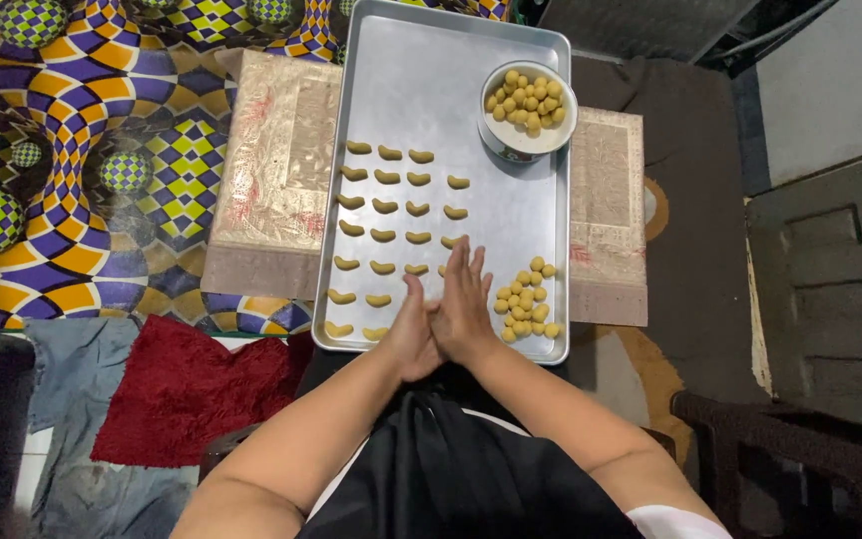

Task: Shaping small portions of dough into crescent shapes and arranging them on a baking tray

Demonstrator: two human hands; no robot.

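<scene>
Nearest the camera: left hand (413, 334) and right hand (466, 304) pressed palm to palm, fingers straight, over the near edge of the metal tray (431, 80). Anything between the palms hidden, so grip impossible to tell. Just right of the hands, a small heap of dough balls (526, 299); more in the white bowl (528, 108). Rows of curved dough pieces (391, 210) across the tray. Probably soft, light, easily squashed; best pinched gently, one ball at a time.

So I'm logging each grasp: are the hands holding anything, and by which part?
Cannot be told. The left hand and right hand are pressed palm to palm above the metal tray; anything between the palms is hidden.
</scene>
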